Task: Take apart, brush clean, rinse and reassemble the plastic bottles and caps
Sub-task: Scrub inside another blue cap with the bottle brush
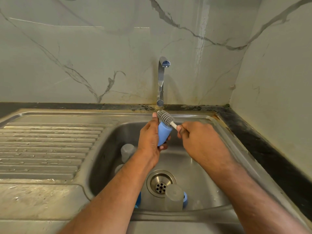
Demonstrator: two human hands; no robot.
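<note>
Over the steel sink basin (199, 168), my left hand (149, 138) grips a light blue plastic bottle (163, 134), its open end tilted up toward the tap. My right hand (195, 135) holds the white handle of a bottle brush, whose grey bristle head (165, 117) sits at the bottle's mouth. A grey translucent cap (127, 152) stands in the basin at the left. Near the drain (160, 183) lies another grey cap on a blue bottle (175, 197). A further blue piece (138, 200) peeks out from under my left forearm.
The chrome tap (161, 81) rises behind the basin with no water running. A ribbed steel draining board (45, 149) lies to the left. Marble walls close off the back and right, with a dark counter edge (263, 144) along the right.
</note>
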